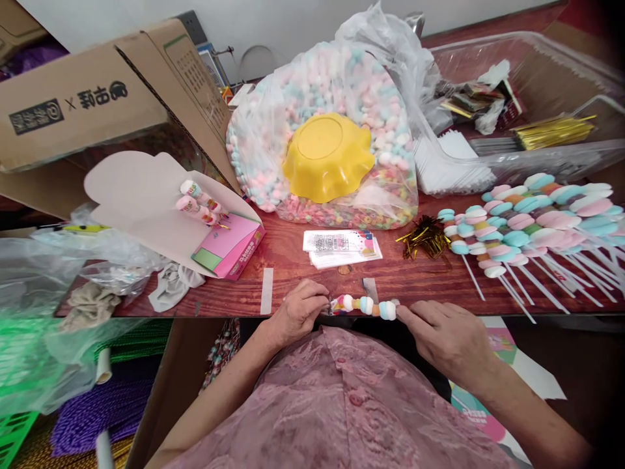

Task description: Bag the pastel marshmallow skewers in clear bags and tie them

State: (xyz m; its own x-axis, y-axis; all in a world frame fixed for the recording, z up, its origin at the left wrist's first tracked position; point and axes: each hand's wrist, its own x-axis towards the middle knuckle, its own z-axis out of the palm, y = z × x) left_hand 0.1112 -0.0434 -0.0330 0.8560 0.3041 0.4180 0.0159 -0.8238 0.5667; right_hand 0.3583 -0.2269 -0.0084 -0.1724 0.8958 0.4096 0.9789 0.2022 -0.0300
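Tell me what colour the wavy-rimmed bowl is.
The bowl is plain yellow; it shows best in the head view.

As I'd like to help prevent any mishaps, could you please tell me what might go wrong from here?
The row of sweets is held between the left hand and right hand at the front edge of the table; if either grip slips, it could fall. In the pile of skewers, some sticks reach that edge, so an elbow might catch them. The upturned yellow bowl sits on a soft bag and could slide.
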